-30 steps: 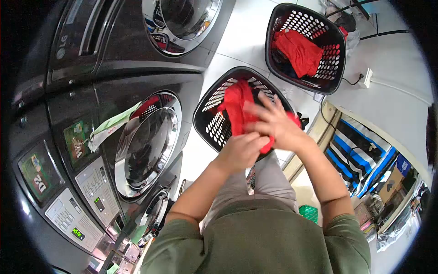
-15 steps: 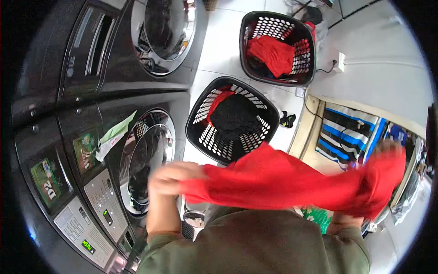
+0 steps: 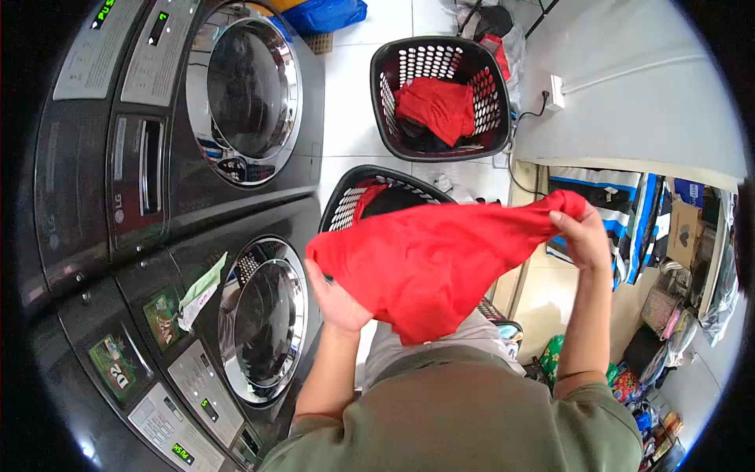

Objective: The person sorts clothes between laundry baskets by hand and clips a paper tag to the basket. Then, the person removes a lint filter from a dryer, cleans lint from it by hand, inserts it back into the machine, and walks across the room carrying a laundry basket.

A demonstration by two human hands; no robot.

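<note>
Left: the machine [image 3: 265, 315], door facing the baskets; your left hand [image 3: 344, 307] appears to support the red cloth [image 3: 425, 263], most fingers hidden, so their closure cannot be told. Centre: the cloth spans both hands over the near basket [image 3: 377, 170]; beyond stands the far basket [image 3: 442, 156]. Right: your right hand [image 3: 586, 240], fingers curled closed around a bunched end, probably keeping the cloth spread.

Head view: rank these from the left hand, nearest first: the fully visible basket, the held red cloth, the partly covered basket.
From the left hand:
1. Held red cloth: touching it, covering its fingers and reaching across to the right hand.
2. Partly covered basket: ahead, beyond the cloth.
3. Fully visible basket: farther ahead, toward the right.
</note>
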